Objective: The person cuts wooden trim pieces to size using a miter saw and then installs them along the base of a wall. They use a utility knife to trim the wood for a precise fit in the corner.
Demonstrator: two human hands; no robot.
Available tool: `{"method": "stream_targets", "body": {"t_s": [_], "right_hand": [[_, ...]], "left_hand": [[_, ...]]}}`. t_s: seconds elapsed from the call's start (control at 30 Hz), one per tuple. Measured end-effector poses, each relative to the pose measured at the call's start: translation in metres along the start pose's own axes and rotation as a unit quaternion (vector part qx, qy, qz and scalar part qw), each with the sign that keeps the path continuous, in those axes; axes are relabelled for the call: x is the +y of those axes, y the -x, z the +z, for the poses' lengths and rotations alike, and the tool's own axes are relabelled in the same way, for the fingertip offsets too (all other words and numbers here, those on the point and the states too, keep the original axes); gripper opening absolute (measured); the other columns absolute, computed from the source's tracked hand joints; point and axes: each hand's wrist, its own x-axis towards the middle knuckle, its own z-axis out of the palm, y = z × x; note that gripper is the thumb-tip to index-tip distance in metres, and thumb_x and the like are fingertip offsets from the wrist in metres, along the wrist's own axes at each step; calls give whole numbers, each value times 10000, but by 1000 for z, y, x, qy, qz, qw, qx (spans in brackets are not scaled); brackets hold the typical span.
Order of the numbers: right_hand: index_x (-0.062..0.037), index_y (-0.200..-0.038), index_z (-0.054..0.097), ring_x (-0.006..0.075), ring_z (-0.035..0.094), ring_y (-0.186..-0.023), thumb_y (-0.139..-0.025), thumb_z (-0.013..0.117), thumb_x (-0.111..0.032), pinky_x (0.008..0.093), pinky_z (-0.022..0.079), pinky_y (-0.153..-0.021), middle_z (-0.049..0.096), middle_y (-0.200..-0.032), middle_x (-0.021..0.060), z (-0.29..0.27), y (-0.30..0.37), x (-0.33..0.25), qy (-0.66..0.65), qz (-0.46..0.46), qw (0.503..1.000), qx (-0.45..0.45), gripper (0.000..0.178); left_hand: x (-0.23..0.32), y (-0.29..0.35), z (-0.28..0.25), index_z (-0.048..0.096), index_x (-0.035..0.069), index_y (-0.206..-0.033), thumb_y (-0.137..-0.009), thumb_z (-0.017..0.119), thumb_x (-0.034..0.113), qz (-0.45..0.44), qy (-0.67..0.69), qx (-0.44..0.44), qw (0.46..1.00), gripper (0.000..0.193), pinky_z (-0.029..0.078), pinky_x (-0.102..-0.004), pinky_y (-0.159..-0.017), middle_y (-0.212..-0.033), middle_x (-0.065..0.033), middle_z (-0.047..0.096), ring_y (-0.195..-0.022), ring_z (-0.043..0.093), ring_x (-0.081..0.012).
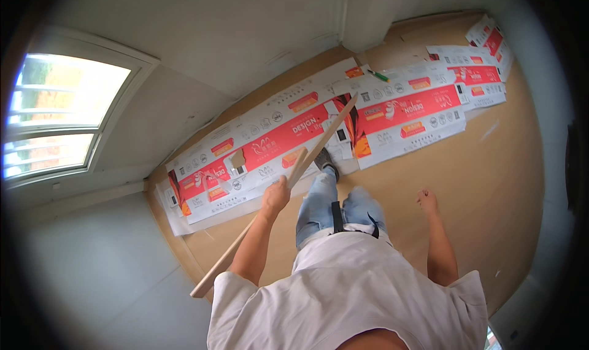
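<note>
My left hand [276, 195] is closed around wooden strips held slantwise in front of my left side. One long, thin wooden strip [324, 140] reaches from beside my left upper arm, past the hand, to over the printed cardboard. Against it, just beyond my fist, a shorter wooden piece [297, 166] shows its end. My right hand [427, 200] hangs out to the right, above the brown floor covering, apart from any object. Its fingers are curled in, and nothing shows sticking out of them.
Flattened red and white cardboard [270, 144] lies in a long band across the brown floor covering [392, 203]. A small green tool [378, 76] rests on it. A window [67, 104] is in the left wall, and a wall corner [366, 19] juts in at the far side.
</note>
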Motion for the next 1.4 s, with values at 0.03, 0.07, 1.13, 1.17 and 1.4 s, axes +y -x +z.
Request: {"method": "stream_targets", "body": {"t_s": [0.03,0.07,1.13,1.17,1.4], "right_hand": [[-33,-994,650,101,554,-638,-975,598,-200,275,473,-608,634,-770,40,8,-10,-17,58,-24,998,-17,176],[-29,-968,651,108,562,-651,-964,607,-206,287,478,-625,631,-759,37,19,-21,-34,33,-51,998,-26,183],[-94,-1381,541,424,655,-1084,-964,505,-380,501,515,-916,686,-1157,260,587,-781,-505,-129,-104,985,-42,507],[-101,-1464,475,429,648,-1098,-988,488,-374,504,509,-925,670,-1198,274,609,-791,-520,-159,-115,981,-3,549],[-52,-1521,390,462,646,-1067,-1052,430,-350,521,499,-930,676,-1185,278,674,-846,-554,-233,-167,947,141,557]], "left_hand": [[0,-30,-16,536,26,-1067,-906,561,124,0,-4,-4,1000,191,539,-581,-741,-865,-286,699,-842,686,-486],[1,-57,-32,536,27,-1056,-907,559,122,0,-9,-7,1000,178,541,-576,-747,-861,-283,700,-842,688,-482],[-407,-680,102,596,32,-1187,-890,700,125,2,-128,33,991,328,522,-519,-874,-1039,-212,662,-1021,627,-424],[-427,-692,120,594,34,-1198,-894,696,122,-15,-126,30,991,332,521,-522,-880,-1056,-216,659,-1034,624,-427],[-510,-785,190,592,23,-1216,-894,677,81,-23,-113,70,991,338,511,-535,-898,-1122,-240,653,-1050,618,-455]]}}
